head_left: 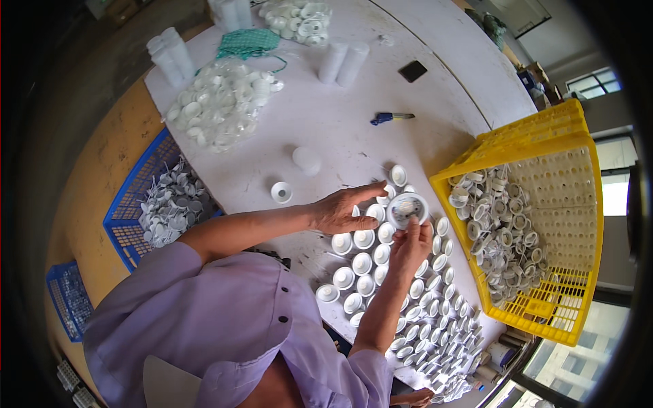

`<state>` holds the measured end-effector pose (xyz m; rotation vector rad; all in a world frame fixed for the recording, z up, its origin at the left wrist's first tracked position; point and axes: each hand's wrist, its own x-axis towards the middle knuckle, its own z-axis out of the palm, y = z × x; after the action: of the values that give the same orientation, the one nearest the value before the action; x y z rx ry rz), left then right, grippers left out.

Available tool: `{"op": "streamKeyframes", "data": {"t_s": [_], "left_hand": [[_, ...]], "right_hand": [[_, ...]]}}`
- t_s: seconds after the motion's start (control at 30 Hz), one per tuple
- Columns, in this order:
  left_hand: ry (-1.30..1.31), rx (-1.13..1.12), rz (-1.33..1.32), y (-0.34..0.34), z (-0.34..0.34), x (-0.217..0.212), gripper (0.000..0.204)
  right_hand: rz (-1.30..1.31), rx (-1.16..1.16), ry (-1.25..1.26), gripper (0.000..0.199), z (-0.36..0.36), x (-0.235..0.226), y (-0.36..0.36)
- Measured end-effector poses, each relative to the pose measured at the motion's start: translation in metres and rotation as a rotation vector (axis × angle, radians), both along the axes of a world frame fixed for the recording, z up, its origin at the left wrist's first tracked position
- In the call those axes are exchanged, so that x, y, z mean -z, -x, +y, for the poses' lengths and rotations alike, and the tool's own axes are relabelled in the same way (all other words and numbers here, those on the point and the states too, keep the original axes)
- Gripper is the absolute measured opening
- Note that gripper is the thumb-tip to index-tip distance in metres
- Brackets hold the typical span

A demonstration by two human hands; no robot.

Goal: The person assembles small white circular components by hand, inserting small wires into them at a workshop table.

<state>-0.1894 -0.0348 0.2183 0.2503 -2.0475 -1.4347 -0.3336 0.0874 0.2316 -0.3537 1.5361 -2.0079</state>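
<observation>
White table (354,153), mid-frame: partly covered | yellow crate (561,197), right: part-filled with ringed pieces (503,236), whether finished or pending not shown | blue crate (144,179), left: heaped with pale parts (177,211) | fittings (362,263), lower centre-right: many set out, judged mid-batch | left hand (337,209), centre: held spread | right hand (411,246), centre: white round fitting (402,202) pinched by the rim.

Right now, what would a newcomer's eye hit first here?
The big yellow crate at right, partly filled with white fittings. Next, the crowded round white pieces on the table, left of the crate. At their upper end, the right hand holds a white cup-shaped part.
</observation>
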Motion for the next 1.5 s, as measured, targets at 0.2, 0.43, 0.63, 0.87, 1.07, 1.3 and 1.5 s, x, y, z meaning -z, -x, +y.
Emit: {"op": "streamKeyframes", "data": {"t_s": [0.2, 0.43, 0.63, 0.87, 1.07, 1.3, 1.5], "left_hand": [[-0.171, 0.305, -0.193, -0.053, -0.016, -0.007, 0.047], [-0.583, 0.219, -0.344, -0.126, -0.010, 0.041, 0.025], [-0.847, -0.073, -0.560, -0.237, 0.004, 0.102, 0.024], [-0.891, -0.218, -0.429, -0.263, 0.010, 0.109, 0.026], [-0.899, -0.240, -0.409, -0.268, 0.016, 0.106, 0.028], [-0.920, -0.257, -0.459, -0.271, 0.012, 0.123, 0.031], [-0.999, -0.243, -0.439, -0.261, 0.007, 0.109, 0.028]], "right_hand": [[-0.028, -0.199, 0.037, 0.025, 0.004, 0.005, -0.067], [0.114, -0.319, -0.109, 0.024, -0.007, 0.048, -0.135], [0.774, -0.466, -0.486, 0.035, -0.021, 0.120, -0.137], [1.284, -0.685, -0.570, 0.064, -0.087, 0.147, -0.154], [1.287, -0.776, -0.725, 0.068, -0.097, 0.167, -0.159], [1.187, -0.648, -0.564, 0.065, -0.095, 0.174, -0.164], [1.081, -0.653, -0.511, 0.060, -0.095, 0.171, -0.169]]}}
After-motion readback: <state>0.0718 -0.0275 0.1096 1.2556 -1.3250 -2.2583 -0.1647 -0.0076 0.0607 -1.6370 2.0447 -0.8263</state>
